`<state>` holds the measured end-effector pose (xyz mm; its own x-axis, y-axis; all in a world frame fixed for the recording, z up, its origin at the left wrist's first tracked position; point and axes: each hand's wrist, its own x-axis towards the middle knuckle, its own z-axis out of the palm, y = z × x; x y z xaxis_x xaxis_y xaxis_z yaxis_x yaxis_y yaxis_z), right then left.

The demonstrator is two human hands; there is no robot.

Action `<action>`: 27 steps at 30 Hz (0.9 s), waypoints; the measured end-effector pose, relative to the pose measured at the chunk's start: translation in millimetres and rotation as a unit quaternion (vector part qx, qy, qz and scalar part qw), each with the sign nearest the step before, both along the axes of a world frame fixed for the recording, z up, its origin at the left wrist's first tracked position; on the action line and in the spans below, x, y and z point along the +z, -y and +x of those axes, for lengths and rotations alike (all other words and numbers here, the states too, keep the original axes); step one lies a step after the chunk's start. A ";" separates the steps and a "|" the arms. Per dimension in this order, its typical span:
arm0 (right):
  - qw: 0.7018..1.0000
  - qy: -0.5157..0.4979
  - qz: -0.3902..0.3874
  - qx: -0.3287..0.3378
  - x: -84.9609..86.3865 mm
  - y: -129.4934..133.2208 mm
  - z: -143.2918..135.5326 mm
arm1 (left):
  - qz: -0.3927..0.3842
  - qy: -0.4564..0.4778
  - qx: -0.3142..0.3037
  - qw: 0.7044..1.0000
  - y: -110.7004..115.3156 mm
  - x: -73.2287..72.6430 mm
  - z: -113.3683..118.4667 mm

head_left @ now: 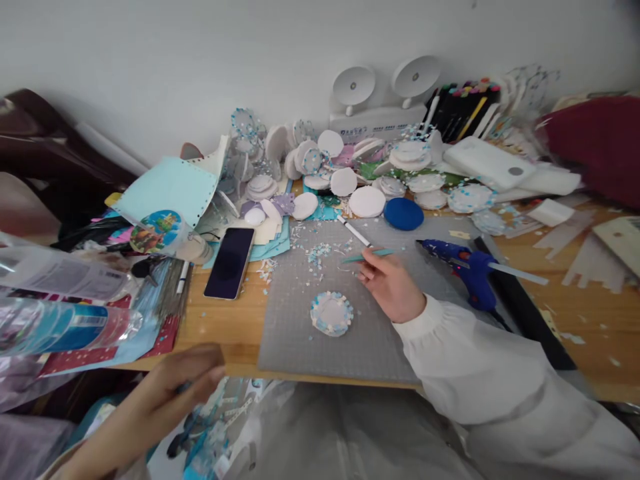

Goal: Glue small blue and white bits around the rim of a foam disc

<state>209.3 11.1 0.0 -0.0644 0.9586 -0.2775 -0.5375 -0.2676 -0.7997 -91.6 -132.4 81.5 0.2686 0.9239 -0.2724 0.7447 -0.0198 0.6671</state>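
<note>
Tweezers (385,253) are being gripped between closed fingers of the right hand (395,287), over the mat (295,350). The beaded disc (332,313) is lying flat on the mat's left half. Left of the mat, the left hand (193,373) is hovering; its fingers are looking half bent, and I cannot tell if they are holding something. On the mat's right part, the glue gun (467,268) is resting.

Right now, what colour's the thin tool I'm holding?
The thin tool is teal; the head view shows it.
</note>
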 end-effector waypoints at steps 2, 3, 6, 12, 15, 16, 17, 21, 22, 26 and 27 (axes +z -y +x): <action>0.999 0.022 0.019 -0.012 -1.6 0.6 -1.6 | 0.049 0.078 -0.007 0.996 -22.3 3.3 12.1; 0.999 0.032 0.027 -0.021 -2.4 0.9 -2.1 | 0.072 0.102 0.011 0.992 -33.7 2.5 18.6; 0.992 0.093 0.074 -0.029 -4.4 1.8 -2.1 | 0.128 0.235 0.073 0.961 -68.5 -7.2 39.8; 0.920 0.316 0.229 0.035 -10.1 5.8 -1.0 | 0.050 0.501 0.137 0.853 -139.7 -35.1 83.3; 0.896 0.346 0.275 0.039 -14.5 8.0 -5.0 | -0.009 0.561 0.155 0.813 -163.8 -54.1 97.0; 0.891 0.353 0.284 0.038 -15.8 8.2 -6.5 | -0.023 0.562 0.158 0.812 -168.1 -60.9 99.5; 0.886 0.360 0.291 0.037 -16.8 8.2 -7.9 | -0.031 0.559 0.162 0.812 -170.5 -67.4 101.1; 0.871 0.388 0.297 0.046 -19.1 5.8 -11.4 | -0.051 0.562 0.141 0.814 -167.3 -84.1 100.6; 0.869 0.394 0.297 0.050 -19.3 5.0 -11.9 | -0.055 0.566 0.130 0.812 -165.3 -85.5 99.7; 0.868 0.403 0.287 0.048 -18.0 3.3 -13.0 | -0.058 0.577 0.107 0.808 -161.0 -84.7 97.6; 0.870 0.399 0.285 0.041 -17.0 3.1 -12.9 | -0.058 0.577 0.105 0.808 -161.0 -84.2 97.5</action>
